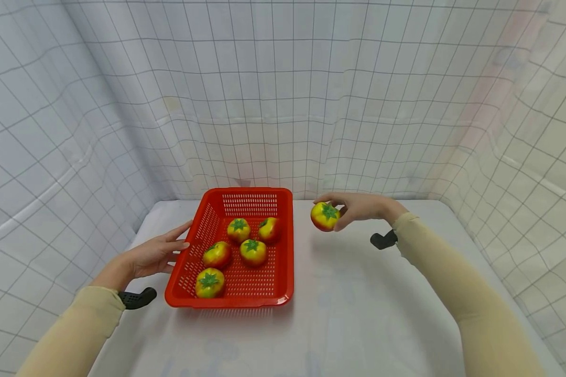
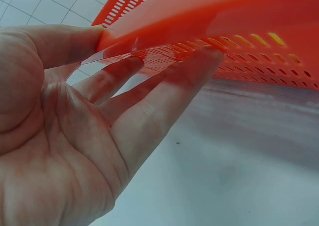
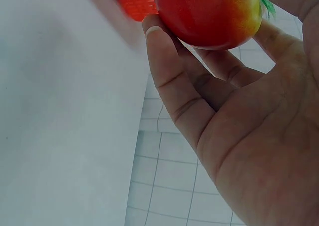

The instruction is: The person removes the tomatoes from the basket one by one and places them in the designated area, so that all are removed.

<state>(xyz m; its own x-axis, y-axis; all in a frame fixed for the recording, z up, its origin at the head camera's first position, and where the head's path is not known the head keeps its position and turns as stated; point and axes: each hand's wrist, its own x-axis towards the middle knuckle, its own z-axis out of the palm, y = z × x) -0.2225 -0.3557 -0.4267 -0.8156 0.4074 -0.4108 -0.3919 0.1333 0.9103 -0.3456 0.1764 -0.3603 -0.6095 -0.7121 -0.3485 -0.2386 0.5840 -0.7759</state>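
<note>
My right hand point(image 1: 360, 206) holds a red and yellow toy tomato point(image 1: 325, 216) with a green star-shaped top, above the table to the right of the basket. In the right wrist view, the fingers point(image 3: 174, 81) bend around the tomato point(image 3: 209, 17). A red plastic basket point(image 1: 290, 251) with slotted walls holds several similar tomatoes point(image 1: 253, 253). On the basket's left side, my left hand point(image 1: 153, 255) touches the rim with fairly straight fingers. The left wrist view shows the thumb at the rim's edge and the other fingers point(image 2: 164, 101) under it, near the slotted wall.
The basket stands on a white-covered table point(image 1: 349, 314). White curtains with a dark grid point(image 1: 264, 104) hang behind the table and along both sides. A black strap piece point(image 1: 139, 298) sticks out at the left wrist, another black piece point(image 1: 383, 240) at the right.
</note>
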